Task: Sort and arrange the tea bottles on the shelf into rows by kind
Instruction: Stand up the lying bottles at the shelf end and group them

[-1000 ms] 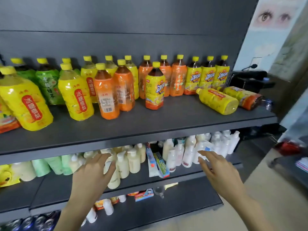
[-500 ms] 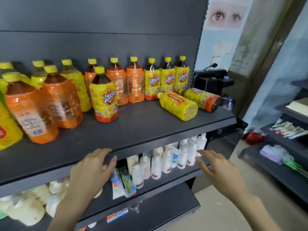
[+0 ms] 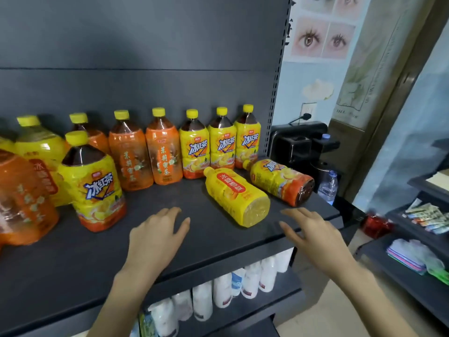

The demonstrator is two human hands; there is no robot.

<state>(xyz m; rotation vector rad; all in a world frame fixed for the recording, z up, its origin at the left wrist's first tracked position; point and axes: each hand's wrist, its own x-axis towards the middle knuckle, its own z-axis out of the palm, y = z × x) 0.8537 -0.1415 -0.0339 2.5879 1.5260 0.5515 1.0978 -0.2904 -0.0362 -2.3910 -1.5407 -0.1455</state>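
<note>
Both bare arms are being stretched forward from the bottom of the view, the left forearm (image 3: 126,288) being raised from the lower centre and the right forearm (image 3: 364,295) being angled in from the lower right. The left hand (image 3: 158,233) is being held palm down with its fingers loosely extended and close together, the thumb (image 3: 184,223) being splayed out to the right. The right hand (image 3: 315,237) is being held palm down at about the same height, well apart from the left, its fingers being spread, slightly bent and pointed up and to the left.
</note>
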